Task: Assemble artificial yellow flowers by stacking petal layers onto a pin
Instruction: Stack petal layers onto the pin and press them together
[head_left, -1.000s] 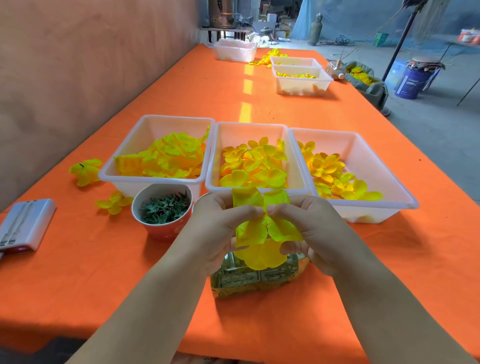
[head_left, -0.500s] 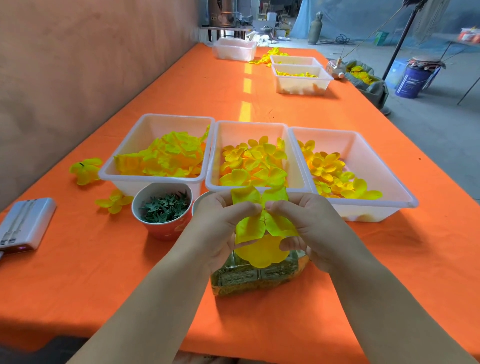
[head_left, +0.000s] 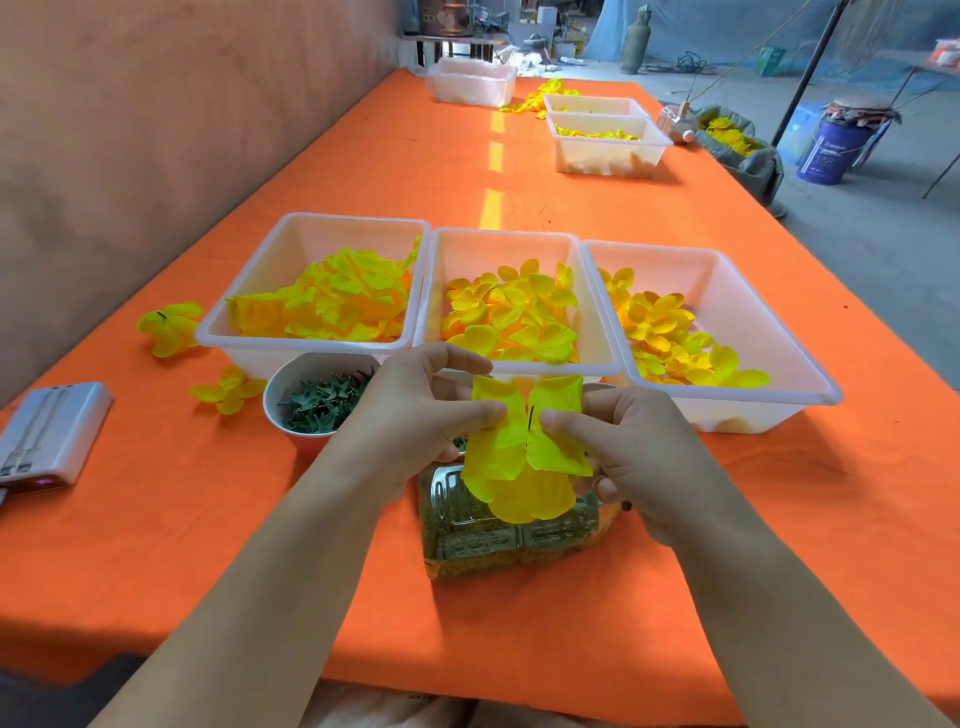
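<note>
A yellow petal layer (head_left: 511, 452) hangs just above a clear container (head_left: 509, 538) on the orange table, close in front of me. A dark pin (head_left: 531, 418) now pokes up through its centre, where a second ago my thumbs nearly met. My left hand (head_left: 415, 421) and right hand (head_left: 639, 452) pinch the petals either side of the pin. I judge this layer threaded, with the next waiting in the white trays (head_left: 519, 236) beyond

Cup (head_left: 322, 400) before left tray (head_left: 311, 343)
</note>
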